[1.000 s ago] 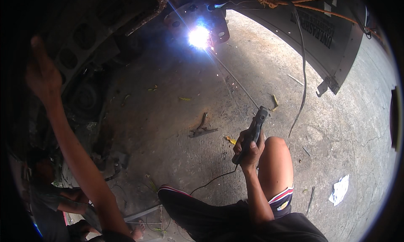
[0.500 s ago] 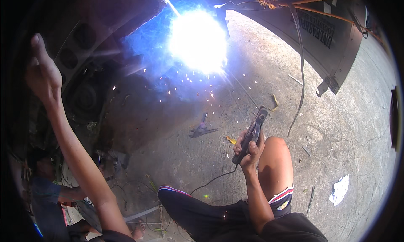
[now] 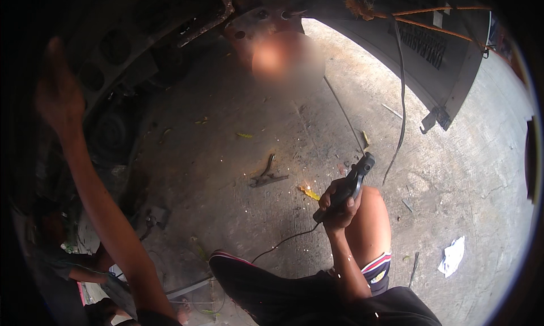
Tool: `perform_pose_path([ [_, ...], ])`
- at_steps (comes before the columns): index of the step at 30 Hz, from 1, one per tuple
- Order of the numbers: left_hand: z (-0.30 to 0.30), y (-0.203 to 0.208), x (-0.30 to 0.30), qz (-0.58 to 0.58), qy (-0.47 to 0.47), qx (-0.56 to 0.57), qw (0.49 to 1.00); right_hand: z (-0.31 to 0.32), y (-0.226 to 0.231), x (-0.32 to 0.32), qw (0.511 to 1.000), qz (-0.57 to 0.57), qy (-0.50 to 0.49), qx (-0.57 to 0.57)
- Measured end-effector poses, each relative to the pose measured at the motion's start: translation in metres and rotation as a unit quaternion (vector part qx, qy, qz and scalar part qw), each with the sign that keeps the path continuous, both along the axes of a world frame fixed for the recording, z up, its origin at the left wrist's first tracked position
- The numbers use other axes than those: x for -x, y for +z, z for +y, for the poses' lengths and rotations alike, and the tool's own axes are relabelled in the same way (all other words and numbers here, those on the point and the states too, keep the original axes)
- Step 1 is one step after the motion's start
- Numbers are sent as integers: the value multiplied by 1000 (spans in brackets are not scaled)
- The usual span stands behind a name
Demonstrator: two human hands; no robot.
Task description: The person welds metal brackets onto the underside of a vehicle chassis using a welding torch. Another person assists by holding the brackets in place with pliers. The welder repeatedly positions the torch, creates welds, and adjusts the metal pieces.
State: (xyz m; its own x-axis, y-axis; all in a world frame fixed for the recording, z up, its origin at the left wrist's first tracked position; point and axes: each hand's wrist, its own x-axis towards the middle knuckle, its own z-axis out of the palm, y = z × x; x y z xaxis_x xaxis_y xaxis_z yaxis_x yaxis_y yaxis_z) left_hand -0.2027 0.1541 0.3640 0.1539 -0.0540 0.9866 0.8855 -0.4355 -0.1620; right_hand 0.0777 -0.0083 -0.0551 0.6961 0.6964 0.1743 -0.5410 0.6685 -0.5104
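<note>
My right hand (image 3: 340, 206) is closed around a dark welding electrode holder (image 3: 352, 184) above my bent knee. A thin welding rod (image 3: 344, 109) runs up and left from its jaw. The rod's far tip is lost in a blurred, orange-lit patch (image 3: 280, 59) at a reddish-brown metal bracket (image 3: 241, 37) with holes. On the left, my left hand (image 3: 59, 99) is raised beside a dark vehicle frame (image 3: 116, 47) with round openings. One digit stretches upward; the others are dim and blurred. It seems to hold nothing.
A dark pliers-like tool (image 3: 269, 174) and a yellow leaf (image 3: 309, 193) lie on the concrete. A cable (image 3: 403, 99) hangs by a grey panel (image 3: 447, 65) and orange rope (image 3: 436, 11). White crumpled paper (image 3: 452, 257) lies right. Another person's arm (image 3: 88, 274) shows lower left.
The bright blue-white arc has gone out, leaving an orange glow and scattered sparks. My right hand and the electrode holder have shifted slightly down and right. My left hand stays nearly in place.
</note>
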Motion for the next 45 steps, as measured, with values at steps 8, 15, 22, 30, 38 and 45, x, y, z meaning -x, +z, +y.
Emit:
perform_pose_path([
  [8, 5, 1, 8, 284, 225, -171, 916, -38, -22, 6, 994, 18, 10, 107],
  [15, -71, -13, -55, 105, 106, 58, 987, -83, -44, 16, 947, -71, 130, 284],
  [22, -66, -22, -67, -27, 171, 46, 984, -103, -58, 19, 903, -137, 197, 355],
  [30, -71, -10, -47, 37, 185, 157, 970, -100, -21, 3, 858, -387, 81, 329],
  [38, -74, -16, -56, 24, 171, 98, 980, -116, 29, -27, 901, -363, -30, 237],
  [45, -72, -13, -61, -3, 210, 120, 970, -117, 10, -28, 885, -425, -97, 162],
])
